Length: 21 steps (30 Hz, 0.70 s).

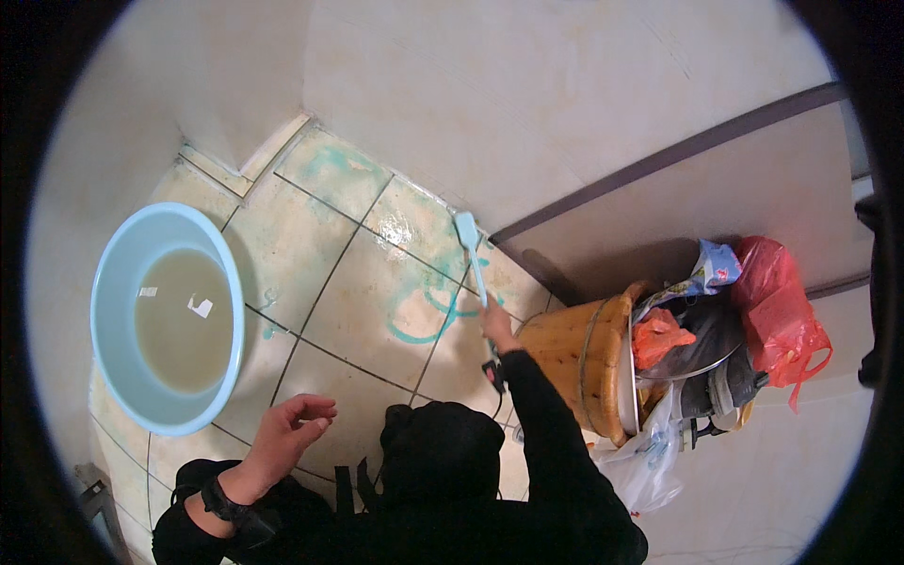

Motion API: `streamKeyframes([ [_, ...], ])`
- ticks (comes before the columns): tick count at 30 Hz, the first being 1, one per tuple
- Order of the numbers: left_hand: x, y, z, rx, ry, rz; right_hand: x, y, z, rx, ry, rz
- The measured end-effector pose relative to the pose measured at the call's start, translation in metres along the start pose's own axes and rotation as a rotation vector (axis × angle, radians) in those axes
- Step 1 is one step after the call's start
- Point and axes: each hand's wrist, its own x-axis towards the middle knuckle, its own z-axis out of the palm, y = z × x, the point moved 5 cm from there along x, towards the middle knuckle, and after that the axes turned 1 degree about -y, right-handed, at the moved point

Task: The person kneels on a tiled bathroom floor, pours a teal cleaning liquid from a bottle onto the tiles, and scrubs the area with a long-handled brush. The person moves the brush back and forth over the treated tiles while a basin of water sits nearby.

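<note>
One left hand [287, 435]: empty, loosely open
Right hand [496, 325]: gripping blue brush [467, 231] by its handle [480, 282], likely for far reach
Blue basin [115, 311]: left, perhaps leaving working room

Basin [115, 315] left; brush [469, 234] between; bucket [562, 363] right

The head view looked steeply down from above the person's black-clothed knee [443, 457], facing a floor of pale, dark-jointed square tiles [348, 301] and, beyond it, a smooth off-white wall [584, 104]. It was wide yet fairly near: the round pale-blue plastic basin [111, 311] loomed at left, inside a curved black border.
</note>
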Motion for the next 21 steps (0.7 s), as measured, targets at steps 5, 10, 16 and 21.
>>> streamKeyframes([
  [5,-0.007,0.006,-0.001,0.041,-0.017,0.027,-0.058,0.039,0.013,0.065,-0.004,0.089],
  [10,-0.005,0.005,0.003,0.045,-0.123,0.0,-0.078,0.063,0.007,-0.142,-0.01,0.19],
  [16,-0.005,0.008,-0.001,0.08,-0.119,0.004,-0.078,0.054,0.01,-0.446,-0.04,-0.117],
  [21,-0.007,0.008,-0.004,0.105,-0.122,-0.024,-0.071,0.064,0.024,-0.547,-0.295,-0.041],
])
